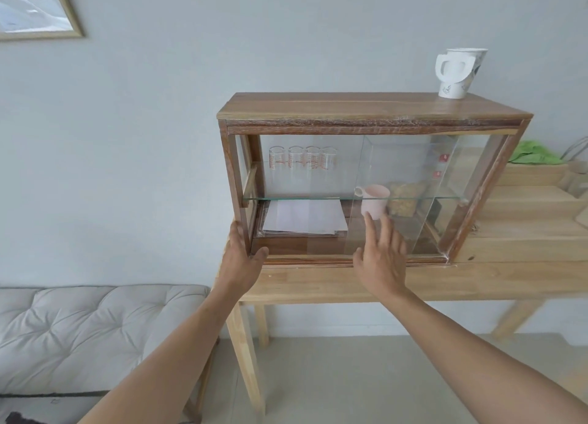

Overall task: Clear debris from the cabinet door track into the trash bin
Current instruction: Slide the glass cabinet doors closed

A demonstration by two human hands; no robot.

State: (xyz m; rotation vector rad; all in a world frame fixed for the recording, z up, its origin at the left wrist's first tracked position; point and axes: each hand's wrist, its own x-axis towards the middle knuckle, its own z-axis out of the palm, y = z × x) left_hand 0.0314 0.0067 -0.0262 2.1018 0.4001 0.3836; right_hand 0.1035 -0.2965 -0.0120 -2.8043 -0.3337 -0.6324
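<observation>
A dark wooden cabinet [375, 110] with sliding glass doors stands on a light wooden table [318, 285]. Its bottom door track [305, 259] runs along the front edge; any debris in it is too small to make out. My left hand [241, 253] clasps the cabinet's lower left corner post, thumb on the front. My right hand [381, 255] is flat against the right glass door [401, 197], fingers spread. No trash bin is in view.
Inside are several measuring glasses [302, 158], a pink mug [375, 201], white papers [304, 217] and a bag of food [404, 197]. A paper cup [458, 72] stands on top. A green cloth [534, 154] lies right; a grey tufted bench [79, 334] sits lower left.
</observation>
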